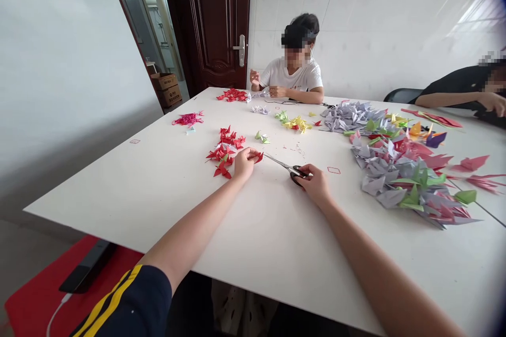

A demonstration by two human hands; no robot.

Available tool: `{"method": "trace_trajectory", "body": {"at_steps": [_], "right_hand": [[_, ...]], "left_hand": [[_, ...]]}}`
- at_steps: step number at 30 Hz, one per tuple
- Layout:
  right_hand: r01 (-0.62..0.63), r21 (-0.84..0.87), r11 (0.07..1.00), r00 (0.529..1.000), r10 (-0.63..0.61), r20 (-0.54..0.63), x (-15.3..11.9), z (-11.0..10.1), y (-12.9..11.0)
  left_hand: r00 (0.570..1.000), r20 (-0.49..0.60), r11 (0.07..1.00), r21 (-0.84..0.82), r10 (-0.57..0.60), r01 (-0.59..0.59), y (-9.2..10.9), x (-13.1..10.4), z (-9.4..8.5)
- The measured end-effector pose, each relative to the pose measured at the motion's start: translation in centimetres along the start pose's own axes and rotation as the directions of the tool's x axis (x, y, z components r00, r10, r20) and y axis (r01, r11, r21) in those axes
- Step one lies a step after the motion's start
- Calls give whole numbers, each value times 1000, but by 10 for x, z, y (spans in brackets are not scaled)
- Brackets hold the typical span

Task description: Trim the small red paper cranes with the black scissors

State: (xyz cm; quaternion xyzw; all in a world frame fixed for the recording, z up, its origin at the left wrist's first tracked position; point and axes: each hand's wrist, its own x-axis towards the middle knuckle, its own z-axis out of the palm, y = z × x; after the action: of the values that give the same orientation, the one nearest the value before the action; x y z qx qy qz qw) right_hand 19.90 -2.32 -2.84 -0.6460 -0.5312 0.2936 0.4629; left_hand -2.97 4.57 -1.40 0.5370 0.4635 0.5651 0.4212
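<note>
A red folded-paper piece (259, 158) is pinched in the fingertips of the left hand (244, 163) above a white table (190, 189), while black-handled scissors (279, 162) are gripped by the handles in the right hand (315, 185), their tips pointed at the paper. Red origami cranes (226, 152) are clustered beside the left hand, and a large heap of gray, pink and green origami (407, 174) is spread to the right. Across the table, a person in a white T-shirt (294, 76) is seated before a tiled wall (356, 37).
</note>
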Motion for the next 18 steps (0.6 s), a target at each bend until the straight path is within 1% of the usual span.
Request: {"method": "trace_trajectory", "body": {"at_steps": [3, 6, 8, 13, 15, 18], "right_hand": [[53, -50, 997, 998, -51, 29, -1, -1, -4], [72, -87, 994, 996, -66, 66, -2, -3, -7], [63, -88, 994, 996, -58, 62, -2, -4, -8], [-4, 5, 1000, 1000, 4, 23, 0, -4, -5], [-12, -5, 1000, 1000, 12, 1, 1, -4, -3], [30, -68, 997, 1000, -30, 7, 3, -5, -2]], "left_hand": [[1000, 13, 1000, -30, 0, 0, 2, -2, 0], [1000, 18, 998, -56, 2, -1, 4, -3, 0], [1000, 16, 999, -45, 1, 0, 3, -3, -1], [1000, 3, 1000, -11, -5, 5, 1, -1, -1], [1000, 0, 1000, -18, -7, 7, 1, -1, 0], [1000, 27, 998, -55, -6, 7, 2, -2, 2]]}}
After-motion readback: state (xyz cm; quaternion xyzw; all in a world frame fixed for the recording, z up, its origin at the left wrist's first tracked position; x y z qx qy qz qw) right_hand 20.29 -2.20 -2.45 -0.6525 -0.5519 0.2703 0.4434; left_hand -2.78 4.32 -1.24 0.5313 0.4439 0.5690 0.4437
